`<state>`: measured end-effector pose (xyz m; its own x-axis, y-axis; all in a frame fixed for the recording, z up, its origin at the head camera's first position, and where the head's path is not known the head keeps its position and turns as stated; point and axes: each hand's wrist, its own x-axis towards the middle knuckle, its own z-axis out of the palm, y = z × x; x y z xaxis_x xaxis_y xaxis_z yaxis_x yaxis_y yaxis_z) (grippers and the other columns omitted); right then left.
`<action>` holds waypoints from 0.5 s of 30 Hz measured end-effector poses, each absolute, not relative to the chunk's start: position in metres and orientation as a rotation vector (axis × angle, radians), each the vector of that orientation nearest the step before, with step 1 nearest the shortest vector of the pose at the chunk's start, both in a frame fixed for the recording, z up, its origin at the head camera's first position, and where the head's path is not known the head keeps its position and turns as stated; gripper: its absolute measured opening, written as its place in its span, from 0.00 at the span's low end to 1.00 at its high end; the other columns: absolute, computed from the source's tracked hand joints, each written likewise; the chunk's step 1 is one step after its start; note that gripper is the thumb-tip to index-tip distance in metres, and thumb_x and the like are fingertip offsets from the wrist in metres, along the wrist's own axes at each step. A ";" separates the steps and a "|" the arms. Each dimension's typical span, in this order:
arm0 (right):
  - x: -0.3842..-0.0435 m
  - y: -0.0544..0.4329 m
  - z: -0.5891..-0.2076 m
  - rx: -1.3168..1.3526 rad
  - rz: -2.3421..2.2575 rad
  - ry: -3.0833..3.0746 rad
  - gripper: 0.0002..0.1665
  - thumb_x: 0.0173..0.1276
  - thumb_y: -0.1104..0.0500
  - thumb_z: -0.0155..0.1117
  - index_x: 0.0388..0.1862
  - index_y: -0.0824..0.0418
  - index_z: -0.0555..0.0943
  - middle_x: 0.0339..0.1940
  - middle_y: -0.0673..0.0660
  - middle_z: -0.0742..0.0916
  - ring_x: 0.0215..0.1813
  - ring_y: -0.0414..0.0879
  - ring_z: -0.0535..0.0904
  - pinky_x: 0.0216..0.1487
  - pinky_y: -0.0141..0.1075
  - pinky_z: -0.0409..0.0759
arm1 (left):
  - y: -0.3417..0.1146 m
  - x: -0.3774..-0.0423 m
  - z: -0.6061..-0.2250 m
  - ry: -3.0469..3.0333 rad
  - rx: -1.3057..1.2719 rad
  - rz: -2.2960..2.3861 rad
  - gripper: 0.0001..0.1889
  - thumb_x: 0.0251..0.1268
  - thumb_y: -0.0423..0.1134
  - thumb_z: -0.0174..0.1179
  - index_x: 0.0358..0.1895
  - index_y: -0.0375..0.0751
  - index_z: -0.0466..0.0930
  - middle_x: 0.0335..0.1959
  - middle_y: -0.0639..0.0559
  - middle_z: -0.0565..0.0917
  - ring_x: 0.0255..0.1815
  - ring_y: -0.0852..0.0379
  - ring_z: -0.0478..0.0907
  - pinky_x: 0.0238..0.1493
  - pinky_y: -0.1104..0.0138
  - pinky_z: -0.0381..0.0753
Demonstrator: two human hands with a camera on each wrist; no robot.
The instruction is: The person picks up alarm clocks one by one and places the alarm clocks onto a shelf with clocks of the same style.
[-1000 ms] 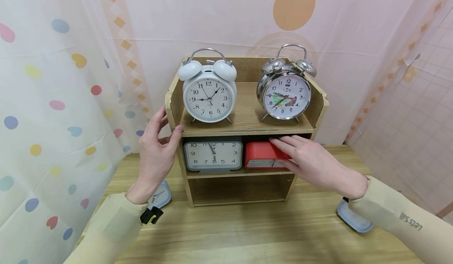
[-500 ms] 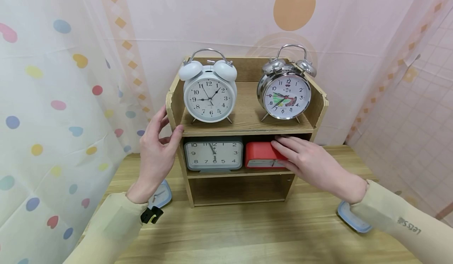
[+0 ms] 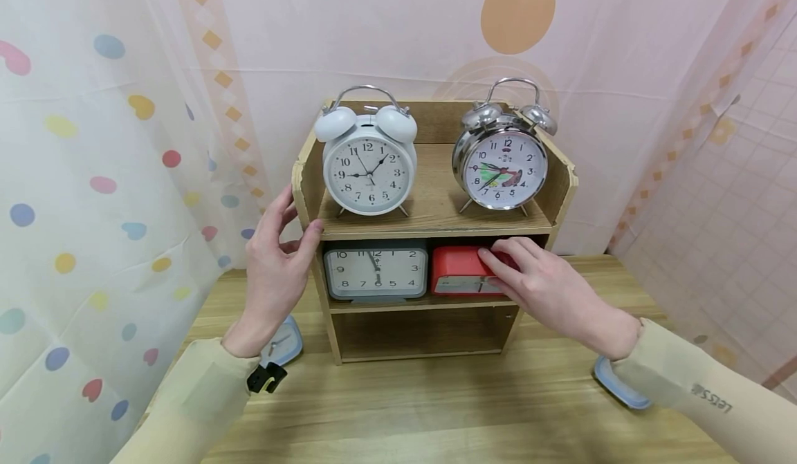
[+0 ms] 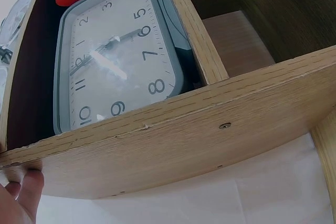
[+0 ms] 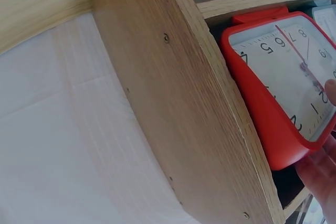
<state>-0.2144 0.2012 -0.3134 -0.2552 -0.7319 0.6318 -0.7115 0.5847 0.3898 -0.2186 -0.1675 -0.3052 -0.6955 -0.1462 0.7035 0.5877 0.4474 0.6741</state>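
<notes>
In the head view a small wooden shelf [image 3: 436, 234] stands on the table. My left hand [image 3: 278, 263] grips its left side panel, thumb at the front edge and fingers along the outer face. My right hand [image 3: 548, 288] holds a red table clock [image 3: 457, 263] in the right half of the middle compartment. In the right wrist view the thumb presses on the white dial [image 5: 294, 72] while the fingers lie over the clock's top. Left of it sits a grey-blue table clock [image 3: 376, 272], also seen close in the left wrist view.
On the top board stand a white twin-bell alarm clock [image 3: 369, 166] and a silver twin-bell alarm clock [image 3: 501, 166]. Light-blue clocks lie on the wooden table [image 3: 398, 415], one by the left wrist [image 3: 283, 343], another under the right forearm [image 3: 623, 384]. Patterned curtains [image 3: 398, 35] hang behind.
My right hand's fingers have drawn back from deep over the red clock and now arch at its top front edge. The left hand stays in place; the clocks barely shift.
</notes>
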 end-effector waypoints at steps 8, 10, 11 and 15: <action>-0.219 0.199 -0.317 1.141 -0.016 -1.957 0.25 0.87 0.51 0.49 0.55 0.68 0.85 0.49 0.64 0.87 0.49 0.57 0.84 0.48 0.45 0.90 | -0.167 -0.218 -0.305 -1.976 -0.365 -1.300 0.31 0.75 0.32 0.62 0.79 0.44 0.68 0.73 0.40 0.78 0.72 0.38 0.79 0.45 0.90 0.79; -0.219 0.200 -0.317 1.140 -0.026 -1.967 0.17 0.81 0.56 0.61 0.56 0.68 0.85 0.50 0.64 0.87 0.50 0.57 0.84 0.49 0.45 0.90 | -0.167 -0.218 -0.305 -1.974 -0.364 -1.304 0.31 0.75 0.32 0.63 0.79 0.44 0.69 0.73 0.40 0.78 0.72 0.38 0.79 0.45 0.90 0.79; -0.219 0.200 -0.317 1.140 -0.033 -1.974 0.17 0.76 0.59 0.68 0.57 0.68 0.85 0.50 0.64 0.87 0.50 0.57 0.84 0.49 0.45 0.90 | -0.167 -0.218 -0.305 -1.972 -0.364 -1.306 0.31 0.75 0.32 0.63 0.79 0.43 0.69 0.73 0.39 0.78 0.72 0.38 0.79 0.45 0.90 0.79; -0.219 0.202 -0.318 1.135 -0.064 -2.001 0.31 0.54 0.65 0.82 0.59 0.68 0.84 0.51 0.64 0.88 0.51 0.57 0.84 0.50 0.46 0.90 | -0.167 -0.218 -0.304 -1.968 -0.367 -1.315 0.31 0.75 0.32 0.63 0.78 0.43 0.69 0.73 0.39 0.78 0.72 0.38 0.79 0.45 0.90 0.80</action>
